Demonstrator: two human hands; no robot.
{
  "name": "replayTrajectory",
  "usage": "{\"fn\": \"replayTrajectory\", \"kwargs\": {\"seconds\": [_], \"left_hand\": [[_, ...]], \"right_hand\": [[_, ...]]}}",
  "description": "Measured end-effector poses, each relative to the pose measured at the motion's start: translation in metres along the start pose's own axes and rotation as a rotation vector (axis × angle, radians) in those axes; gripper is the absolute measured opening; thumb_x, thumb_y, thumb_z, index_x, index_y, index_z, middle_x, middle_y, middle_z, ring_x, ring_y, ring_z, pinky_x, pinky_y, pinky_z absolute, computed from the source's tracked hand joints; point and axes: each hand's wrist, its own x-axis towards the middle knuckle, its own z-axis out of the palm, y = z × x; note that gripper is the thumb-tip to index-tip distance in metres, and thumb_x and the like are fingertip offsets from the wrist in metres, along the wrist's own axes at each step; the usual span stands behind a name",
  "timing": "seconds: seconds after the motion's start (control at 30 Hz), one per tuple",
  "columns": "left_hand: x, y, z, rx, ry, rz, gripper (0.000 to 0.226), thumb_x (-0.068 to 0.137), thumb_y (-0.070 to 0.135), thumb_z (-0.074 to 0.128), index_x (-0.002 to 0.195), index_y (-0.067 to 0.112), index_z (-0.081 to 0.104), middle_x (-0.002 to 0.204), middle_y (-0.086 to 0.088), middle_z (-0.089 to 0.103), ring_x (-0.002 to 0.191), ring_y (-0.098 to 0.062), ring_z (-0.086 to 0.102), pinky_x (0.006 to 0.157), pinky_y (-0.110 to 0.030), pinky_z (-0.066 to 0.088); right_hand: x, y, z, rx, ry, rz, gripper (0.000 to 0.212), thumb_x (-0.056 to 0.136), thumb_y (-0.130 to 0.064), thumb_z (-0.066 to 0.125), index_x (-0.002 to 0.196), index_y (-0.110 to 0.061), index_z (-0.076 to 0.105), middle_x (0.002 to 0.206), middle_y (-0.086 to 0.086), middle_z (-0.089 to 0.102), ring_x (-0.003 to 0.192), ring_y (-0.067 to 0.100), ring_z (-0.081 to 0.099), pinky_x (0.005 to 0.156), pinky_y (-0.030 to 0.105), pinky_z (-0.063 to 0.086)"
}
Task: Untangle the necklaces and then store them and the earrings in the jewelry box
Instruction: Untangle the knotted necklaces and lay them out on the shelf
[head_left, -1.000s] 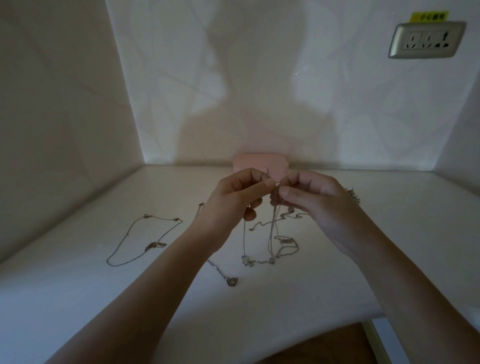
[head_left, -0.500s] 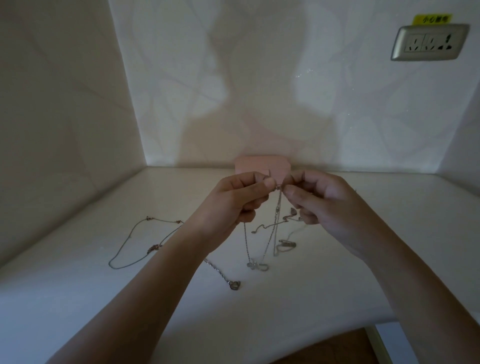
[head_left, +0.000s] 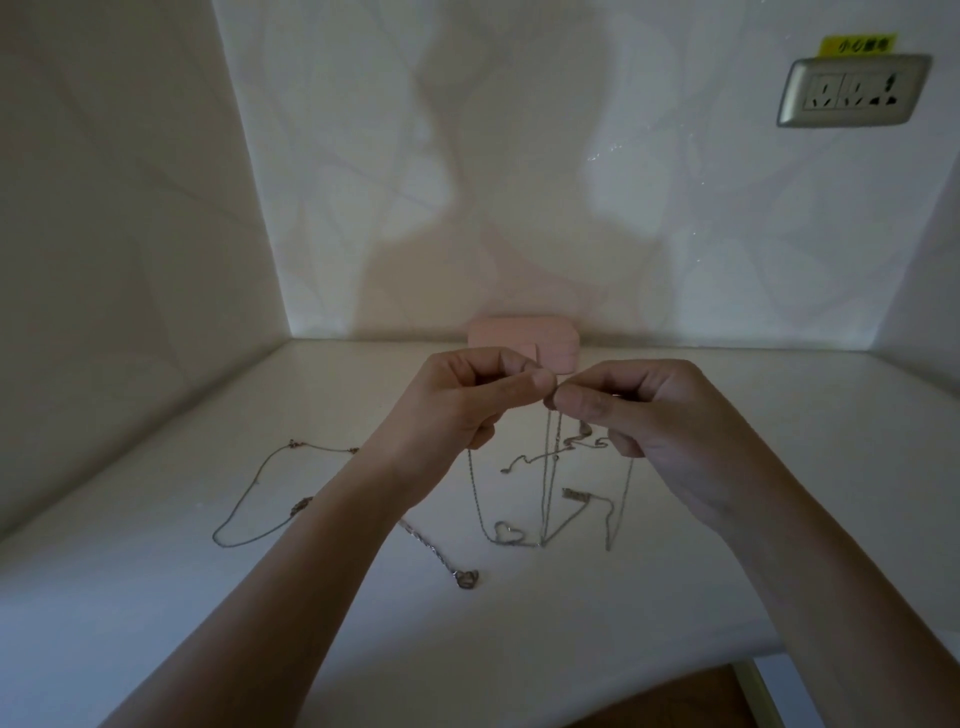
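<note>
My left hand (head_left: 467, 400) and my right hand (head_left: 660, 421) meet fingertip to fingertip above the white shelf (head_left: 156, 597), both pinching the thin silver chains of the tangled necklaces (head_left: 545, 499). The chains hang down in loops to the shelf, one with a heart pendant (head_left: 506, 532). A separate necklace (head_left: 254, 499) lies spread out at the left. Another chain with a pendant (head_left: 466, 578) trails out from under my left forearm. The pink jewelry box (head_left: 524, 338) sits closed against the back wall, partly behind my hands.
Walls enclose the shelf at the left, back and right. A wall socket (head_left: 852, 93) is mounted high at the right. The shelf's front edge (head_left: 675, 660) runs below my right forearm, with wooden floor beneath.
Both hands have lifted slightly and the hanging chains have spread wider; a loop now hangs from the right hand at the right, and the heart pendant has shifted on the shelf.
</note>
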Motion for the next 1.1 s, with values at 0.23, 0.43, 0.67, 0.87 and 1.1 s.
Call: {"fn": "replayTrajectory", "kwargs": {"seconds": [0.23, 0.43, 0.67, 0.87, 1.1], "left_hand": [[0.0, -0.001, -0.001, 0.054, 0.0, -0.033, 0.017, 0.073, 0.032, 0.066, 0.073, 0.015, 0.068, 0.046, 0.012, 0.034, 0.044, -0.005, 0.021, 0.043, -0.015, 0.022], [0.0, -0.001, 0.0, 0.151, -0.014, -0.076, 0.011, 0.075, 0.031, 0.071, 0.07, 0.021, 0.074, 0.046, 0.005, 0.035, 0.047, -0.012, 0.018, 0.047, -0.028, 0.014], [0.001, -0.009, 0.008, 0.278, -0.104, -0.166, 0.028, 0.068, 0.042, 0.071, 0.079, 0.016, 0.072, 0.049, 0.002, 0.034, 0.044, -0.01, 0.022, 0.044, -0.022, 0.019], [0.002, -0.014, 0.01, 0.449, -0.205, -0.268, 0.025, 0.063, 0.038, 0.081, 0.079, 0.02, 0.075, 0.052, 0.002, 0.03, 0.047, -0.012, 0.021, 0.048, -0.024, 0.018], [0.002, -0.018, 0.015, 0.394, -0.167, -0.198, 0.012, 0.074, 0.03, 0.078, 0.076, 0.019, 0.076, 0.046, 0.005, 0.034, 0.046, -0.013, 0.02, 0.046, -0.022, 0.017]], "right_hand": [[-0.002, -0.001, 0.001, 0.013, -0.12, 0.016, 0.019, 0.081, -0.025, 0.066, 0.089, -0.009, 0.071, 0.082, 0.002, 0.071, 0.05, 0.008, 0.031, 0.047, 0.015, 0.029], [-0.011, -0.003, -0.001, -0.113, -0.118, 0.025, 0.007, 0.086, -0.012, 0.066, 0.082, -0.007, 0.068, 0.062, -0.002, 0.065, 0.043, 0.0, 0.039, 0.044, 0.012, 0.03], [-0.032, 0.029, 0.011, 0.023, 0.02, 0.096, 0.011, 0.088, -0.009, 0.061, 0.078, -0.005, 0.064, 0.06, -0.001, 0.059, 0.045, 0.008, 0.036, 0.044, 0.018, 0.029], [-0.039, 0.05, 0.018, 0.235, 0.205, 0.04, 0.014, 0.086, -0.006, 0.063, 0.076, -0.013, 0.07, 0.051, -0.004, 0.048, 0.044, 0.008, 0.037, 0.041, 0.018, 0.03], [-0.041, 0.053, 0.017, 0.285, 0.207, -0.014, 0.01, 0.076, -0.027, 0.065, 0.08, -0.024, 0.074, 0.059, 0.01, 0.061, 0.045, 0.014, 0.041, 0.04, 0.02, 0.032]]}}
